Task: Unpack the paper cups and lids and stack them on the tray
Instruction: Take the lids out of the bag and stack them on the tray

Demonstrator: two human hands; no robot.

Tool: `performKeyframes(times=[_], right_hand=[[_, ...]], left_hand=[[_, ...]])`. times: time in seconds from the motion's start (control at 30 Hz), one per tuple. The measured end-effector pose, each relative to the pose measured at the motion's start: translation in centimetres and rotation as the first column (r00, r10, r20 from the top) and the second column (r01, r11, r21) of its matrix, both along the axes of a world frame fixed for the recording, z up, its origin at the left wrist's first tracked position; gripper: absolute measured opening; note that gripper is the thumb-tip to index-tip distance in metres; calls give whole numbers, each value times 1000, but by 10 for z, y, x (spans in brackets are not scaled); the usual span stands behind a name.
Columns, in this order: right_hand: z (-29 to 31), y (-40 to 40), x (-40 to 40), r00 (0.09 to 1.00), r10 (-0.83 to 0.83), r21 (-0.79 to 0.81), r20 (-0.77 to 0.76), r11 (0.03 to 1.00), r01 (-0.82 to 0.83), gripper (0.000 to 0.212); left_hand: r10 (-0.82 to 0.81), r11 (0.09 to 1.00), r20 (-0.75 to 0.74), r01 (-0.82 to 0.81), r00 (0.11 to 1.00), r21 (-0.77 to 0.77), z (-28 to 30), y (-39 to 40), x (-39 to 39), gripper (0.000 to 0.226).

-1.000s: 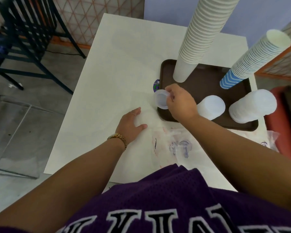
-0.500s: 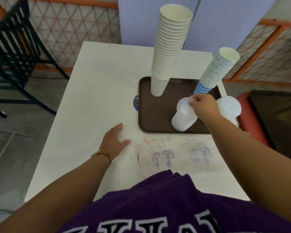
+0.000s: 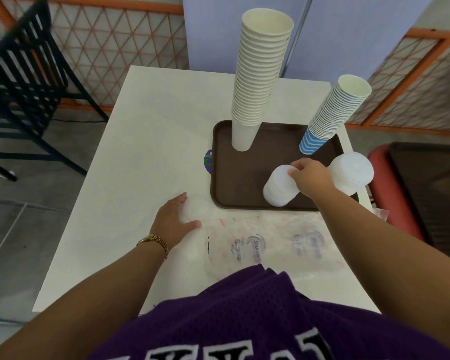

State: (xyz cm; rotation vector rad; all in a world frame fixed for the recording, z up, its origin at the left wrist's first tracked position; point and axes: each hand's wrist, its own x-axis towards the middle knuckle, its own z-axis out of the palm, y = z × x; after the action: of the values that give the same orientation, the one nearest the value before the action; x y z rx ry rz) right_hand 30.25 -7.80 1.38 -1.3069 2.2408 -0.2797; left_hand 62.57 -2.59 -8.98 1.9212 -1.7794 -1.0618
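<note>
Two cup stacks (image 3: 259, 81) and two lid stacks (image 3: 279, 187) on tray (image 3: 240, 189); right hand (image 3: 311, 179) fingertips pinching nearer stack's top, left hand (image 3: 173, 220) spread flat on plastic wrapper (image 3: 265, 245), farther lid stack partly hidden

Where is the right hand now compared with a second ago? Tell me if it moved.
Yes. The right hand moved from the brown tray's left edge rightward to the near lid stack.

Left hand (image 3: 173, 222) flat; right hand (image 3: 311, 179) fingers curled.

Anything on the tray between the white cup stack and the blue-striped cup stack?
Nothing: in the head view, bare brown tray runs between the white cup stack and the blue-striped cup stack.
</note>
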Motion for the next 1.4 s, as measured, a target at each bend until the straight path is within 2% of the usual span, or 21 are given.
performKeyframes(times=[0.07,0.17,0.27,0.37,0.47,0.6,0.7,0.8,0.97,1.17,1.27,1.4], right_hand=[[-2,1,-1,1000,-17,-46,-17,999,16,35],[-3,3,1,988,-1,-223,-154,974,-34,38],[2,3,15,964,96,-388,-249,902,-190,37],[7,2,42,915,290,-434,-280,812,-390,35],[5,5,78,830,505,-320,-236,766,-557,36],[-14,15,121,643,750,-106,-155,634,-766,39],[-32,23,149,521,846,89,-111,531,-843,44],[-45,31,169,442,879,179,-178,471,-864,48],[-61,31,182,418,859,214,-296,486,-847,59],[-63,28,187,371,832,163,-413,468,-868,40],[-60,27,187,424,828,117,-368,494,-862,33],[-52,29,186,557,790,36,-257,583,-811,37]], left_hand=[[0,1000,3,0,1000,4,0,0,0,88],[-5,1000,13,5,1000,4,0,-1,-1,87],[-11,1000,6,11,1000,14,0,-1,1,87],[-15,1000,-1,15,1000,15,-3,0,7,88],[-10,1000,1,10,1000,13,-4,3,12,85],[-18,1000,-11,18,1000,23,-5,7,19,83],[-14,1000,-35,15,999,25,-5,11,24,81],[-30,999,-34,31,999,27,-6,15,27,78],[-44,998,-38,45,998,42,-7,19,38,74],[-69,997,-32,70,997,32,-5,21,43,68],[-86,996,-20,86,996,23,-3,23,46,66],[-82,996,-39,83,996,36,-3,23,47,65]])
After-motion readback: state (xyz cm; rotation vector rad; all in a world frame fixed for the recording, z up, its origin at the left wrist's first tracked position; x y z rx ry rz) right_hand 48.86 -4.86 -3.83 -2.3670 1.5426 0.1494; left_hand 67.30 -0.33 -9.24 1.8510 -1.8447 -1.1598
